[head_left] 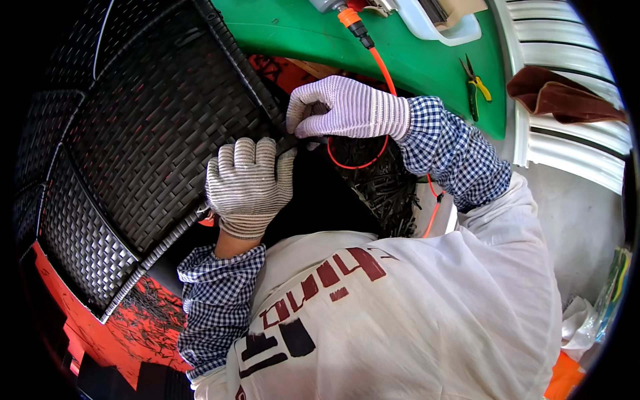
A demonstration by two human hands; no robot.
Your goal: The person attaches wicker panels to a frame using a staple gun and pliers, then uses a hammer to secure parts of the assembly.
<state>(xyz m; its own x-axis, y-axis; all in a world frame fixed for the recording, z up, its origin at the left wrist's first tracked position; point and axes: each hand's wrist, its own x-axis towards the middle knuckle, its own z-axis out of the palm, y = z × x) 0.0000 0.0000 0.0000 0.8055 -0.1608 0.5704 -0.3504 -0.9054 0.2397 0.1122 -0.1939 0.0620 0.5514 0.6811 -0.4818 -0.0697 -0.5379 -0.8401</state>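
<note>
A black woven wicker furniture piece (167,113) fills the left side, its braided edge running close to my hands. My left hand (248,183), in a striped knit glove, lies with fingers extended on the near corner of the weave. Just right of that corner, my right hand (353,107), also gloved, is closed in a pinch. A thin black strip (317,140) shows at its thumb and fingertips; its far end is lost against the dark weave. An orange-red air hose (383,63) passes behind my right wrist and loops below it.
A green-topped table (287,33) stands beyond, holding yellow-and-black pliers (475,87) and a white plastic bin (460,33). Brown cloth (563,97) drapes over a white ribbed panel at right. Black strips (393,193) are heaped near me; scraps litter the red sheet (100,337).
</note>
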